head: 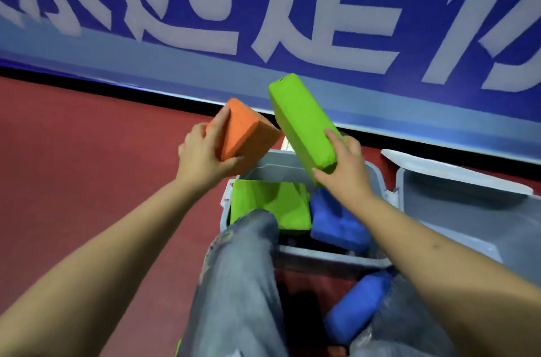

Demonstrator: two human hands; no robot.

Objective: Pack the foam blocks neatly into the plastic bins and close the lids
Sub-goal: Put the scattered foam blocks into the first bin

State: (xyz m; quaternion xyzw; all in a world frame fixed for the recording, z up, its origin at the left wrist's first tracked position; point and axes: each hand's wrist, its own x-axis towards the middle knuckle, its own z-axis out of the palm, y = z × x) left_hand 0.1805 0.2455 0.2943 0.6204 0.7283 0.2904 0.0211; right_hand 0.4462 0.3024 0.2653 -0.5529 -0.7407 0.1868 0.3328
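Both hands carry a block above the open bin. Head view: left hand (205, 156) grips the orange foam block (244, 130), thumb under its near lower edge, fingers curled over the far top face. Right hand (341, 171) grips the near end of the long green foam block (301, 122), which tilts up and away from the grip toward the blue banner (292, 5); fingers wrapped round that end. The two held blocks meet, or nearly meet, at their facing edges beyond the fingers. Below the grips, grey plastic bin (330, 257) holds a flat green block (272, 204) and a blue block (336, 222); its lid (456, 181) stands open, right of the right hand. Another blue block (357, 307) lies outside the bin, between the person's knees. Risks, judged: long green block is held at one end only, so it may droop or twist free; lowered at this tilt, it may catch the far rim. Blocks inside sit askew, so a careless drop could leave the stack proud and stop the lid closing.
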